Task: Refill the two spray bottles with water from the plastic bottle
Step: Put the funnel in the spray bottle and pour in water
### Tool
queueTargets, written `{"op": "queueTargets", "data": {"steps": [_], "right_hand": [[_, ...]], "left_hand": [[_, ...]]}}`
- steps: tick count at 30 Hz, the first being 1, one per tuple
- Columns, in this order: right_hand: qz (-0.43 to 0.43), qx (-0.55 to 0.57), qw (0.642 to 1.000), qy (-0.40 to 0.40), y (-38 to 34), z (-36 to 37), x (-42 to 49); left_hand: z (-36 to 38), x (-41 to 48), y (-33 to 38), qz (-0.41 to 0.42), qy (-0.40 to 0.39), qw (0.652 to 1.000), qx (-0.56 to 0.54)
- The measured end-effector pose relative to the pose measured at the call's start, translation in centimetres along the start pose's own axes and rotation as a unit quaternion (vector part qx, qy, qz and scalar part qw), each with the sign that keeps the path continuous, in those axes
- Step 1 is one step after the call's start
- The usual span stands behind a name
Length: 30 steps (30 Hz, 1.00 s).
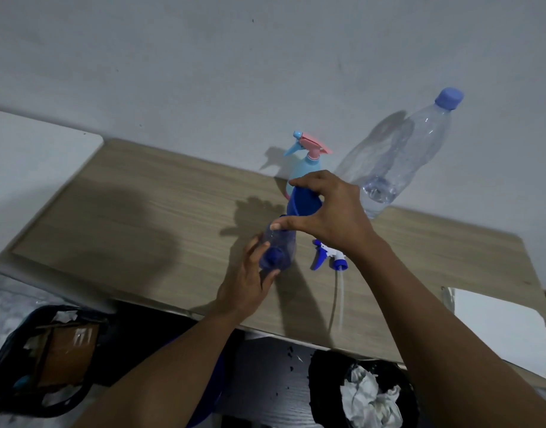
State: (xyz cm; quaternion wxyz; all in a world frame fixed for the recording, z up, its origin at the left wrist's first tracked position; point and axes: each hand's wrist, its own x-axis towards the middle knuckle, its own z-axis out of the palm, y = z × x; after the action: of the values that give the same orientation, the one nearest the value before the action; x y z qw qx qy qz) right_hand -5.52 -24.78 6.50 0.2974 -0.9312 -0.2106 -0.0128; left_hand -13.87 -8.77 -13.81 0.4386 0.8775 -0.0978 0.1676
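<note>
My left hand (250,282) grips a clear blue spray bottle (279,248) standing on the wooden table (126,217), its spray head off. Over the bottle's mouth my right hand (330,211) holds a blue funnel (304,202) by its rim. The bottle's blue and white spray head (328,256) lies on the table just right of it, with its long tube pointing toward the front edge. A light blue spray bottle with a pink trigger (307,162) stands behind the funnel by the wall. The clear plastic water bottle (401,159) with a blue cap stands at the right.
A white wall (203,72) runs along the table's far edge. Below the front edge sit a dark bin with crumpled paper (370,393) and a dark bag holding a brown box (49,356). A white board (33,156) lies at the left.
</note>
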Motion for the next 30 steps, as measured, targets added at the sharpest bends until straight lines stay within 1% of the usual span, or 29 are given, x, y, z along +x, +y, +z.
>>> {"op": "queueTargets", "data": {"steps": [5,8,14,25,27,28,30], "right_hand": [[-0.018,-0.038,0.997,-0.071,0.0,0.3,0.3],[-0.021,-0.033,0.996,-0.085,0.2,0.6,0.3],[0.001,-0.034,0.999,-0.039,-0.8,1.6,0.2],[0.030,0.024,0.999,-0.018,-0.7,1.8,-0.7],[0.042,0.065,0.997,0.004,-0.3,2.1,-1.1],[0.053,0.103,0.993,0.025,0.2,2.3,-1.4],[0.089,0.196,0.973,0.082,1.1,2.6,-2.4]], "left_hand": [[-0.1,0.0,0.4,-0.005,0.012,1.000,-0.001],[-0.1,0.0,0.4,0.003,0.010,1.000,0.005],[0.2,-0.1,-0.3,-0.013,-0.004,1.000,0.012],[0.0,-0.1,0.0,-0.023,-0.008,1.000,0.004],[-0.1,0.0,0.1,-0.010,-0.005,1.000,0.003],[-0.2,0.0,0.0,-0.004,0.000,1.000,0.005],[-0.4,-0.3,0.1,-0.008,0.013,1.000,0.014]]}}
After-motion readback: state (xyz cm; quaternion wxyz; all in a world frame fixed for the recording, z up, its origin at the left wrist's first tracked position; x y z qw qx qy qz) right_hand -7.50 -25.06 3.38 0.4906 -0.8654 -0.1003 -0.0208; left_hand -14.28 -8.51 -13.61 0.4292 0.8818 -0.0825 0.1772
